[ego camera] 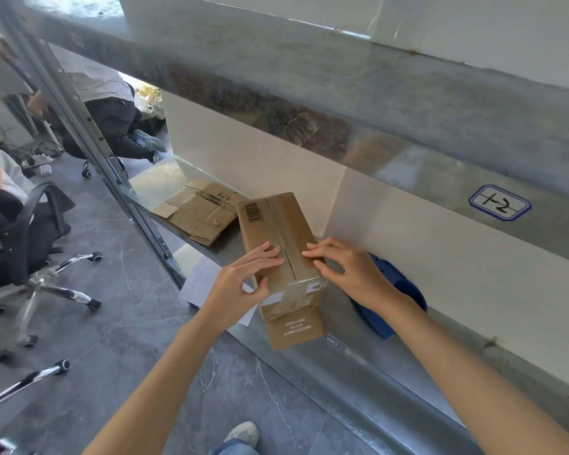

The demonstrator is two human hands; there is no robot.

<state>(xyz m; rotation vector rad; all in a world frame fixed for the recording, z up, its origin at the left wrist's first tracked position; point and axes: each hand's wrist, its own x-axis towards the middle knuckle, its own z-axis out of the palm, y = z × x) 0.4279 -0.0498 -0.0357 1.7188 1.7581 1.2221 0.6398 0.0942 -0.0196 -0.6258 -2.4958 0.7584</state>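
Note:
A brown cardboard box [276,224] with a barcode lies lengthwise on a low metal shelf [368,366]. Its top flaps meet along a centre seam, and one end flap [293,330] hangs open over the shelf's front edge. My left hand [240,284] holds the box's near left corner, fingers flat on the top flap and thumb against the side. My right hand [352,274] presses its fingertips on the right top flap near the seam.
A flattened cardboard sheet [197,211] lies further back on the shelf. A blue plastic object [395,284] sits behind my right wrist, and white paper [201,280] under my left hand. The upper shelf beam [499,202] is overhead. An office chair [37,244] and people are at left.

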